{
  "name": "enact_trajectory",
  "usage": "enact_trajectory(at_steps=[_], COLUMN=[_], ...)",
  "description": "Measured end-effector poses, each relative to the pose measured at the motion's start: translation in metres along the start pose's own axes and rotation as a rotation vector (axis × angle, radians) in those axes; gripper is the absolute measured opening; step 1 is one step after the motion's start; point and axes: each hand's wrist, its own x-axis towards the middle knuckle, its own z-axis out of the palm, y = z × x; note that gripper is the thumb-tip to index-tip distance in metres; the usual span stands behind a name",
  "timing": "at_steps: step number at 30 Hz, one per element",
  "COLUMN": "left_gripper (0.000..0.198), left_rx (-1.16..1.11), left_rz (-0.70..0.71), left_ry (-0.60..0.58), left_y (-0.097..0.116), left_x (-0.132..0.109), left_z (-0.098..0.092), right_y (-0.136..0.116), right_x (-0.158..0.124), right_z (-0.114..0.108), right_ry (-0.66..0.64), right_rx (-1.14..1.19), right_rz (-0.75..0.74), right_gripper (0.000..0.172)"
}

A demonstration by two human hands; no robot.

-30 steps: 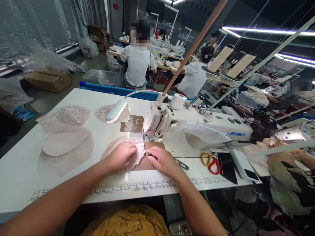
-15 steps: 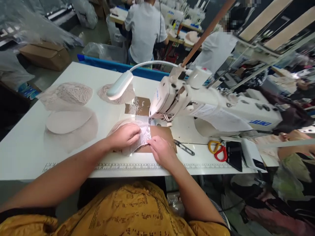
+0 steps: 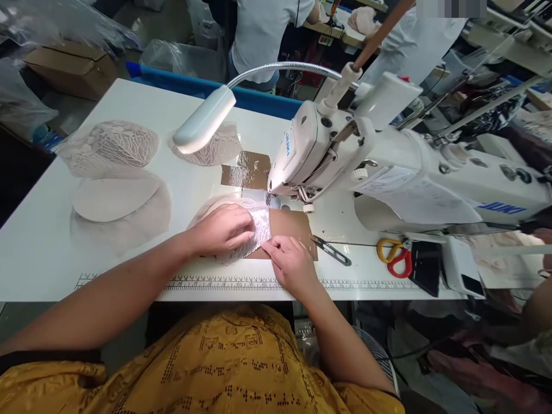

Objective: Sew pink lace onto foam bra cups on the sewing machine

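Observation:
A white lace piece (image 3: 260,221) lies beneath the needle area of the white sewing machine (image 3: 291,152), partly over brown tape (image 3: 288,224) on the bed. My left hand (image 3: 226,229) rests on the lace from the left, fingers curled together and pressing its surface. At the lace's lower right edge, my right hand (image 3: 290,259) pinches the border between thumb and forefinger. Part of the lace is hidden under my left hand.
Lace cups (image 3: 123,146) and a smooth cup piece (image 3: 114,198) lie at the left. A lamp (image 3: 204,121) overhangs the table. Thread snips (image 3: 331,250), red-yellow scissors (image 3: 399,259) and a phone (image 3: 425,267) lie right. People in white shirts are beyond the table.
The camera view has tilted down and come closer. The lace lies flatter and more spread beside the needle, and my left hand's fingers have shifted slightly over it.

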Motion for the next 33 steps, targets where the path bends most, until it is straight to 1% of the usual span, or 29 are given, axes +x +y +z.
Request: enact_trajectory(at_steps=[6, 10, 14, 16, 21, 24, 26, 29, 33], left_gripper=[0.024, 0.028, 0.031, 0.031, 0.030, 0.030, 0.030, 0.030, 0.030], left_rx=[0.177, 0.267, 0.342, 0.366, 0.407, 0.415, 0.414, 0.417, 0.432], left_rz=[0.147, 0.178, 0.193, 0.195, 0.209, 0.219, 0.219, 0.221, 0.228], left_ry=[-0.056, -0.107, -0.125, -0.117, -0.047, -0.029, -0.019, -0.006, 0.000], left_y=[0.003, 0.004, 0.006, 0.006, 0.005, 0.004, 0.003, 0.003, 0.005], left_x=[-0.002, -0.001, 0.000, -0.001, -0.002, -0.002, -0.002, -0.002, -0.002], left_z=[0.007, 0.010, 0.011, 0.012, 0.016, 0.018, 0.019, 0.019, 0.018], right_y=[-0.001, -0.001, -0.001, -0.001, 0.000, 0.000, 0.001, 0.004, 0.007], right_x=[-0.003, -0.002, -0.002, -0.002, -0.002, -0.002, -0.002, -0.002, -0.001], right_z=[0.000, -0.001, -0.002, -0.002, 0.000, 0.001, 0.001, 0.001, 0.002], right_ry=[0.044, 0.045, 0.047, 0.051, 0.086, 0.111, 0.106, 0.110, 0.166], right_rx=[0.034, 0.038, 0.044, 0.046, 0.058, 0.060, 0.066, 0.097, 0.123], right_rz=[-0.011, -0.009, -0.009, -0.012, -0.023, -0.032, -0.030, -0.014, 0.043], right_gripper=[0.033, 0.031, 0.030, 0.029, 0.031, 0.031, 0.031, 0.031, 0.033])
